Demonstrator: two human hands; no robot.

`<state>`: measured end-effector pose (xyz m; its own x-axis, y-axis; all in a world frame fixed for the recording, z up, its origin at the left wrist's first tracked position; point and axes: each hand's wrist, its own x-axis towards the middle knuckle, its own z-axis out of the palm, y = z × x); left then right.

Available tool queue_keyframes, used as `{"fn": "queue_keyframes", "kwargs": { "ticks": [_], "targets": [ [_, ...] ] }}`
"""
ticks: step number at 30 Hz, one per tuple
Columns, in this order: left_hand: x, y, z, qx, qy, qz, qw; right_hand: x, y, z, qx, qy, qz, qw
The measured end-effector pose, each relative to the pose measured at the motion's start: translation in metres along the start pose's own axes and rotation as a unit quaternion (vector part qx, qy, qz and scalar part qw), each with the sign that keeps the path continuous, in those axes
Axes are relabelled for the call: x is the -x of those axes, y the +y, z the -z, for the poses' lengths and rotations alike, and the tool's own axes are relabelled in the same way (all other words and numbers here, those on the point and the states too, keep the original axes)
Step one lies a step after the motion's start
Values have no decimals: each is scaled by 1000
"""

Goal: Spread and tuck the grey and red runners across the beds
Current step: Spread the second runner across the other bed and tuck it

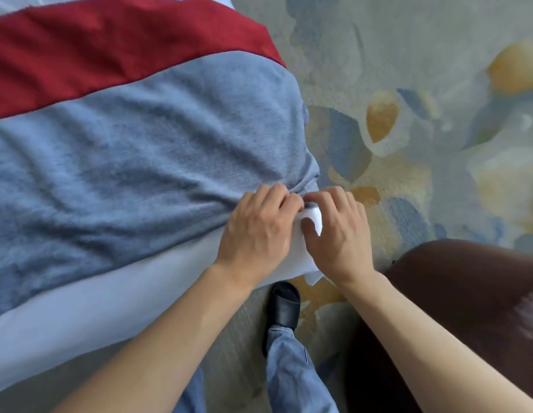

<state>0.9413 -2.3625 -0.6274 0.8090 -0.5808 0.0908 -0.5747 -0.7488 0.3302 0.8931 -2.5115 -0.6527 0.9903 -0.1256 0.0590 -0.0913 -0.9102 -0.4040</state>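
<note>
Both hands (301, 225) pinch, seemingly, grey runner (125, 162) at bed (80, 308) edge (patterned carpet (408, 70)).

Both forearms are bare, no sleeves showing. Faded blue jeans (292, 374) cover the legs; at six o'clock, a black slipper (284, 305) on one foot.

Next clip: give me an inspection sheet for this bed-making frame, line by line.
Surface: white bed sheet, edge exposed below the runners.
Job's things: fuzzy grey runner wrinkled, bunched at the bed edge; red runner flat beside it.
Clutter: nothing seen.
Grippers: left hand and right hand curled on fabric at the bed edge.
Cables: nothing seen.
Surroundings: patterned carpet, dark brown furniture, black slipper.
</note>
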Motion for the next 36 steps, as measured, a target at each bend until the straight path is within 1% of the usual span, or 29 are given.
{"fn": "queue_keyframes", "kwargs": {
  "ticks": [2, 6, 8, 11, 13, 16, 17, 18, 20, 21, 24, 26, 28, 32, 36],
  "targets": [
    [0, -5, -7, -32, -14, 10, 999, -3, 7, -5, 0, -3, 0, 1000],
    [-13, -20, -11, -90, -20, 23, 996, -18, 10, -18, 28, 17, 22, 999],
    [-19, -19, -8, -98, -29, 14, 995, -25, 11, -14, 51, 16, 26, 998],
    [-23, -12, -3, -112, -14, -11, 994, -26, 15, -1, 64, 32, 38, 997],
    [-15, -8, -4, -111, -13, -21, 994, -12, 18, 0, 45, 23, 38, 998],
    [6, -2, -12, -121, -39, -61, 990, 17, 23, -5, 26, -32, 36, 998],
    [7, -2, -12, -119, -37, -69, 990, 20, 24, -5, 21, -36, 33, 999],
    [5, -3, -10, -110, -25, -67, 991, 19, 25, -4, 15, -25, 30, 999],
    [-1, -4, -7, -81, 2, -36, 996, 13, 24, -1, 3, 4, 22, 1000],
    [-2, -2, -7, -70, 2, -23, 997, 11, 23, 0, -2, 3, 20, 1000],
    [12, 9, -17, -66, -60, -27, 996, 22, 24, -6, -19, -58, 3, 998],
    [10, 9, -19, -39, -83, -14, 996, 23, 28, -4, -26, -78, -16, 997],
    [-3, 7, -8, 5, -70, 6, 998, 15, 27, 1, -34, -66, -21, 997],
    [-26, -7, 18, 45, -30, 14, 998, -13, 2, 7, -59, 9, -41, 997],
    [-50, -56, 36, 49, -19, 31, 998, -57, -29, 2, -58, 35, -29, 997]
  ]
}}
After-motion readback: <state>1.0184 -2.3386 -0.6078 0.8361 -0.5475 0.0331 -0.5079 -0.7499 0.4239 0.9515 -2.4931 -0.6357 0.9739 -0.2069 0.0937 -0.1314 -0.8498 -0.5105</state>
